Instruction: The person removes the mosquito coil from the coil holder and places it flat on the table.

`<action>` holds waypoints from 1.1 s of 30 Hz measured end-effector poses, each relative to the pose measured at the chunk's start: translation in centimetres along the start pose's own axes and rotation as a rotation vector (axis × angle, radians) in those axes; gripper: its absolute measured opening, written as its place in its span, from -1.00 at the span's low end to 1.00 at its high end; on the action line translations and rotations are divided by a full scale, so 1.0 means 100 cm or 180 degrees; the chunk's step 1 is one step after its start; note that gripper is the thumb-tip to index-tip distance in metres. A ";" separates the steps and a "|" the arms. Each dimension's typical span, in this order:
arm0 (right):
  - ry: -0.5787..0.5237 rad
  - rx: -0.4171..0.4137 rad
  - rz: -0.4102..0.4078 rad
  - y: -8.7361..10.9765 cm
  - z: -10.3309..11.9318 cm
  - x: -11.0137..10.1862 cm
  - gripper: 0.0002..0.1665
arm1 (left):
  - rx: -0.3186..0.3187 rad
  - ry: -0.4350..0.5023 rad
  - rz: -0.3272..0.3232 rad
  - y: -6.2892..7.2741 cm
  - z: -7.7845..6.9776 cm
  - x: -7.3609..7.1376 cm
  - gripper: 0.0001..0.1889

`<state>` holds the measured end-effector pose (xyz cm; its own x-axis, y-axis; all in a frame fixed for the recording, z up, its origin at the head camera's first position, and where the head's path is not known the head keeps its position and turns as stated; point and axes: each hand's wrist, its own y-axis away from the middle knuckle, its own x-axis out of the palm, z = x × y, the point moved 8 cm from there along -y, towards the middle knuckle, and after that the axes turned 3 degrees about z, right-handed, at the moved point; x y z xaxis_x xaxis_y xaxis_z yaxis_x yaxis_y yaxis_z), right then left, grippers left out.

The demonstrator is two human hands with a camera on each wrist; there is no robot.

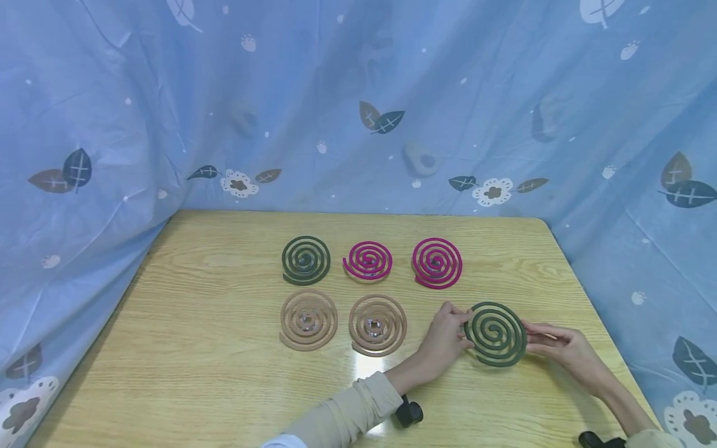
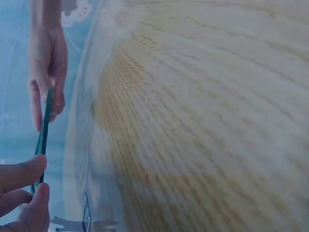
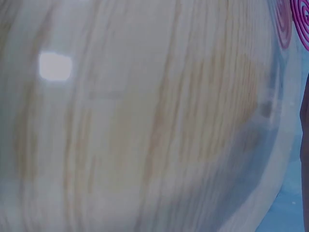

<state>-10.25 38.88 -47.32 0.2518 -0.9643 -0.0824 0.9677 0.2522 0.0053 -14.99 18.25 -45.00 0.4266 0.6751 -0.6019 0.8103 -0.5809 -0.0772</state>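
A dark green mosquito coil (image 1: 494, 330) is held between both hands at the right of the table. My left hand (image 1: 439, 342) pinches its left edge between thumb and fingers. At its opposite edge, the right hand (image 1: 566, 351) grips with thumb and fingers. In the left wrist view, the coil (image 2: 45, 123) appears edge-on, with the right hand (image 2: 48, 63) at its far end and left fingers (image 2: 26, 171) at the near end. A small metal stand (image 2: 87, 217) shows beneath it there. The right wrist view catches only a strip of hand at its right border.
Behind stand another green coil (image 1: 305, 260) and two magenta coils (image 1: 368, 260) (image 1: 437, 262). Two brown coils (image 1: 309, 320) (image 1: 378, 325) stand in front, left of my left hand. Metal supports show at their centres. Blue patterned cloth (image 1: 336, 124) hangs around the wooden table (image 1: 196, 342).
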 end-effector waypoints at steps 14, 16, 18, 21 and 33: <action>-0.0265 0.0134 0.0344 0.009 -0.005 -0.017 -0.49 | 0.0042 -0.0115 0.0053 -0.007 -0.011 0.015 -0.43; -0.0371 0.0127 0.0403 0.009 -0.006 -0.018 -0.48 | 0.0070 -0.0166 0.0046 -0.009 -0.012 0.018 -0.44; -0.0505 0.0121 0.0457 0.010 -0.007 -0.020 -0.47 | 0.0081 -0.0196 0.0047 -0.010 -0.013 0.020 -0.44; -0.0675 0.0072 0.0593 0.010 -0.007 -0.019 -0.44 | 0.0043 -0.0155 0.0061 -0.012 -0.012 0.023 -0.43; -0.0438 0.0428 0.0653 0.008 -0.017 -0.027 -0.43 | -0.0055 -0.0193 0.0192 -0.016 -0.011 0.034 -0.46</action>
<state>-10.16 41.82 -48.84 0.4335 -0.8984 0.0702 0.8873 0.4391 0.1408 -14.40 21.96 -46.08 0.4501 0.6100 -0.6521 0.7910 -0.6113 -0.0260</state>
